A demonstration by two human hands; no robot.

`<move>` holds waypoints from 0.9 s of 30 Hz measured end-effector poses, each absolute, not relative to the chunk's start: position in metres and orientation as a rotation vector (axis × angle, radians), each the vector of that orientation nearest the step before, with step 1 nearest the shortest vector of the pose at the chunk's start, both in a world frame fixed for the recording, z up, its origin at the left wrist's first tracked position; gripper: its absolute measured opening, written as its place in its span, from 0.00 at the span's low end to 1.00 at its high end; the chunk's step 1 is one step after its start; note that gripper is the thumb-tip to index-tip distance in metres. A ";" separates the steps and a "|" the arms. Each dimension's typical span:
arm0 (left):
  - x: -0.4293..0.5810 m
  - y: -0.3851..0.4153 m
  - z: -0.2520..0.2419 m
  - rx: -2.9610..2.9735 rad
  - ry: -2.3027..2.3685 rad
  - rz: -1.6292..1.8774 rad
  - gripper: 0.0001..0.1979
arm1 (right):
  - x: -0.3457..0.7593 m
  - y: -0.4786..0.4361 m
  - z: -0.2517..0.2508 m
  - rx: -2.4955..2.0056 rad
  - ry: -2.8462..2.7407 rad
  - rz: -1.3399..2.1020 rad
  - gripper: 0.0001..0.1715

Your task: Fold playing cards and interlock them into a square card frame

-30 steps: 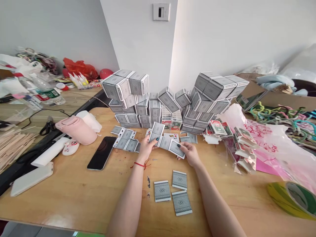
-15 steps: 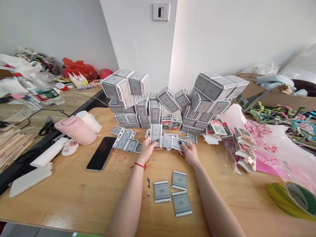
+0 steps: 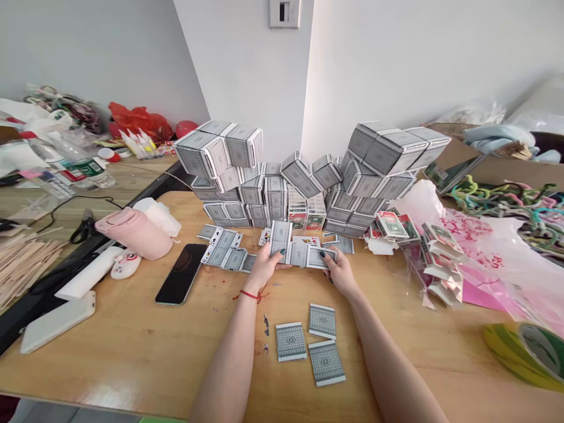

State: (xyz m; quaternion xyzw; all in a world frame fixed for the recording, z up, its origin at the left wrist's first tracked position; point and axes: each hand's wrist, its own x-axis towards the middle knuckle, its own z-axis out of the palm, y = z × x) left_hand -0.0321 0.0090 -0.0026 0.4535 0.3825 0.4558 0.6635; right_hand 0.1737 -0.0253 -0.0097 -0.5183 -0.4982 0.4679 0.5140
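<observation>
My left hand is closed on an upright stack of grey-backed playing cards. My right hand pinches another grey-backed card bundle, held flatter and just to the right of the first. Both hands hover over loose cards spread face-down on the wooden table. Three small card piles lie between my forearms, nearer to me. Behind the hands rises a heap of grey card boxes.
A black phone, a pink bottle and white items lie at left. Opened card packaging and a pink plastic bag sit at right, with a yellow-green tape roll near the right edge. Clutter fills the left side table.
My right hand brought its tilted card bundle up and left, level beside the left hand's stack. The left stack turned more upright. The view shifted slightly.
</observation>
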 end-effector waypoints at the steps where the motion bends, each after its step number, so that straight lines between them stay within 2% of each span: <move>1: -0.032 0.009 -0.003 1.021 0.857 1.026 0.21 | 0.174 -0.025 -0.010 -1.241 -1.187 1.138 0.18; 10: -0.029 0.008 -0.002 0.982 0.830 1.013 0.19 | 0.177 -0.023 -0.012 -1.153 -1.007 1.338 0.21; 27: -0.017 0.002 -0.001 1.030 0.839 0.998 0.19 | 0.165 -0.025 -0.005 -1.287 -1.128 1.186 0.20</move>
